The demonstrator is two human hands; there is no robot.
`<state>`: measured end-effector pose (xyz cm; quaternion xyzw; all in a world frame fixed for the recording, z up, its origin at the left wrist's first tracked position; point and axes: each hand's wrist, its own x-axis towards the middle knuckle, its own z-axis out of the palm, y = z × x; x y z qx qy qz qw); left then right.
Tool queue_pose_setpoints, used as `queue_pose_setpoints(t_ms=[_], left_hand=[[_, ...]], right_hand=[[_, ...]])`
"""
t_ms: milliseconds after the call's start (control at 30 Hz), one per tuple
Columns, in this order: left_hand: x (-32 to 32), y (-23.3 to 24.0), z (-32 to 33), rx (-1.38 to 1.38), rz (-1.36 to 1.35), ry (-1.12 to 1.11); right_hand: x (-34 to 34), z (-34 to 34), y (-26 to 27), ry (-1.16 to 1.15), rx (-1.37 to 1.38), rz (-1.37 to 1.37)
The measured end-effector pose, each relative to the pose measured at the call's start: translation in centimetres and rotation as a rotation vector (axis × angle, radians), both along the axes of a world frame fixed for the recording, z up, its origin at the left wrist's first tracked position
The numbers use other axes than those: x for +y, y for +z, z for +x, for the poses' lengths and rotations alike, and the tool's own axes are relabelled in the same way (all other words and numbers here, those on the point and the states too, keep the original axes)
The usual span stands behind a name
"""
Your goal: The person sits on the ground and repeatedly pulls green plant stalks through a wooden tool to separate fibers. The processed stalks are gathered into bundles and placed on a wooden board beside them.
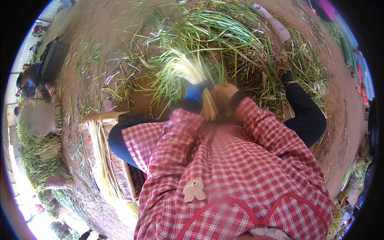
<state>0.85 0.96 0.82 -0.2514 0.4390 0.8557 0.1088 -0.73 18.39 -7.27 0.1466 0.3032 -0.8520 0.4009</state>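
My left hand [196, 90], in a blue glove, is closed around a bunch of pale leafy stalks [186, 66]. The loose leaf ends fan out up and to the left, and the stalk bottoms hang below the glove towards my lap. My right hand [226, 91] is beside the bunch, just right of the glove. It is blurred, and its fingers are mostly hidden, so I cannot tell if they grip anything. Beyond both hands lies a heap of long green leafy stalks [222, 30], with dry brown trimmings [264, 57] among them.
On my left, pale stalks [103, 156] lie on a sheet-covered support [123, 168]. Tied green bundles [39, 153] line the far left, near another person [30, 84] and a dark crate [54, 60]. My bent legs flank the work; the right one [306, 117] reaches the heap.
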Motion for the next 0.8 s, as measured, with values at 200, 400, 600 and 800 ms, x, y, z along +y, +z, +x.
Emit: queue_pose_setpoints(t_ms=[200,400,600,800], left_hand=[[-2.6,1.5,-1.1,0.086,0.049,0.177],[-7.4,2.2,-2.1,0.117,-0.064,0.315],[-8.8,3.0,-1.7,0.145,-0.043,0.317],[-4.9,2.0,-1.4,0.078,0.131,0.218]], right_hand=[[0.6,0.2,5.9,-0.050,0.364,0.652],[8.2,0.4,8.4,0.847,1.221,1.672],[11.6,1.2,10.3,1.704,0.993,1.823],[2.9,1.7,14.5,0.206,1.778,1.430]])
